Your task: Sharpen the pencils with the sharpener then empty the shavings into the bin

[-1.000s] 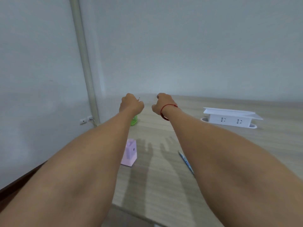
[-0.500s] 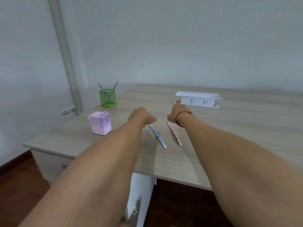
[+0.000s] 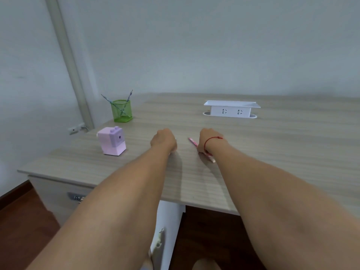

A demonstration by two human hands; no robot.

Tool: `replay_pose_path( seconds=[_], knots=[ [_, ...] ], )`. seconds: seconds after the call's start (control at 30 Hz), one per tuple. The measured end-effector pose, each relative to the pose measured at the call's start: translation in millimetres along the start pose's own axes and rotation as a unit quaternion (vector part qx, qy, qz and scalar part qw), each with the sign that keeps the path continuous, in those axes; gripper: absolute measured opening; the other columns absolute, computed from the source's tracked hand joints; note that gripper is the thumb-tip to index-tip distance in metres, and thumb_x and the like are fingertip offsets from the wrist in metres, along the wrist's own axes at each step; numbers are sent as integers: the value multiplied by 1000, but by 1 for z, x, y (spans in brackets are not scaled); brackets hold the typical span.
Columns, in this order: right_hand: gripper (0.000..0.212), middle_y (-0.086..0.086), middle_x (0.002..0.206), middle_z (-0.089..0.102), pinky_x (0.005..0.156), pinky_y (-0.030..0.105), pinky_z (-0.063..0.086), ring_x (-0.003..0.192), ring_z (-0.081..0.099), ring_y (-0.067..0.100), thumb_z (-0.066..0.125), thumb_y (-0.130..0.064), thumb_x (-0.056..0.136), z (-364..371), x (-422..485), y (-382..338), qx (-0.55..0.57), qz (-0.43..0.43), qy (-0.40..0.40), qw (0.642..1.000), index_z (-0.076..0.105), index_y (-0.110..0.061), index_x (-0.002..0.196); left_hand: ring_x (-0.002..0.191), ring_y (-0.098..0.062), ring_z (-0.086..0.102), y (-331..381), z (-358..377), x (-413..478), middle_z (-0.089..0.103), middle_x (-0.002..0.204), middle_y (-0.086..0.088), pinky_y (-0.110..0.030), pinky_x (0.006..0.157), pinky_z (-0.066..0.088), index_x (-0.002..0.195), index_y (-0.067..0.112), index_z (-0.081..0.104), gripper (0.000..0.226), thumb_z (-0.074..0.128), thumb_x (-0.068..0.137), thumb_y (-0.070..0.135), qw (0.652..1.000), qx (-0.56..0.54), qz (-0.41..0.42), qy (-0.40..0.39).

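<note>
Green mesh holder (image 3: 121,112) at desk (image 3: 272,152) rear left, white socket box (image 3: 230,110) rear right

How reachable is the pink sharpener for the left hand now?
Probably yes: the sharpener stands to the left of the left hand, with only bare table between them.

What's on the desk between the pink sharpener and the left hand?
Nothing. In the head view, only bare wooden desk shows between the pink sharpener and the left hand.
</note>
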State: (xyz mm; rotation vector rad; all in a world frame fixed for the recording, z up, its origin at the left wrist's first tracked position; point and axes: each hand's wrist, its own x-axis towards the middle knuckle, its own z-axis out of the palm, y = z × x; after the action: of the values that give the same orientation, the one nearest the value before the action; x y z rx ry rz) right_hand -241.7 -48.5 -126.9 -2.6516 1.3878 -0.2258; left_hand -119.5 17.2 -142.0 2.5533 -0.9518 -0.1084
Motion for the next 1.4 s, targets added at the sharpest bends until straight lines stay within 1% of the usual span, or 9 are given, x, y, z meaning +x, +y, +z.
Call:
replay_pose_path(
  seconds=[0.13,0.23,0.33,0.5,0.67,0.87,1.07,1.3,1.4],
  knots=[
    [36,14,126,60,88,34,49,114,60,31,52,-13,91,5,4,-5,46,8,-5,999,54,-5,126,112,-35,62,-4,-1,5,58,126,-20,-38,92,53,118,-2,57,34,53,86,10,1000,-14,-10,-10],
    [48,17,129,58,87,35,49,117,59,32,49,-2,91,-1,10,-13,90,7,-12,996,45,-3,138,104,-37,65,-6,-18,12,62,119,-23,-38,80,55,115,-7,56,31,51,85,2,998,-66,-17,3],
    [44,20,124,62,86,36,53,111,64,33,50,7,87,-16,20,-36,127,-6,-7,992,48,4,131,94,-38,69,-6,-56,22,64,105,-20,-41,73,58,106,-6,55,22,48,86,-5,986,-158,-17,40],
    [34,18,119,60,88,42,56,101,66,37,52,-10,85,-51,50,-107,253,-47,60,964,52,-3,118,99,-41,65,-22,-132,47,55,122,-22,-39,59,53,114,-3,46,25,44,89,0,961,-251,-16,112],
    [34,15,113,65,83,46,58,95,69,36,55,-21,80,-75,92,-188,348,-102,73,929,56,-8,112,100,-37,63,-71,-181,99,53,123,-16,-44,82,57,118,1,48,36,48,83,12,921,-328,-28,210],
    [29,10,119,63,85,30,50,107,63,29,58,-18,88,-67,171,-261,376,-125,112,911,58,-9,115,96,-33,63,-125,-187,187,63,109,-13,-38,84,54,104,7,57,24,53,83,17,908,-307,-19,284],
    [20,8,115,65,91,36,53,103,64,28,60,-20,87,-23,257,-305,369,-128,138,910,60,-14,107,89,-29,65,-140,-165,278,69,98,-12,-35,81,54,97,6,62,16,57,83,11,883,-309,28,352],
    [24,9,113,66,87,36,55,101,65,28,61,-23,87,28,298,-315,347,-117,118,923,63,-11,107,74,-29,61,-163,-117,321,66,86,-15,-29,63,46,86,1,63,10,57,82,8,917,-264,1,299],
    [27,10,117,63,90,37,54,103,64,29,59,-23,88,27,293,-312,360,-114,105,920,60,-8,111,76,-26,52,-165,-121,313,57,87,-13,-28,65,40,81,2,55,6,55,83,7,929,-243,-17,278]
  ],
)
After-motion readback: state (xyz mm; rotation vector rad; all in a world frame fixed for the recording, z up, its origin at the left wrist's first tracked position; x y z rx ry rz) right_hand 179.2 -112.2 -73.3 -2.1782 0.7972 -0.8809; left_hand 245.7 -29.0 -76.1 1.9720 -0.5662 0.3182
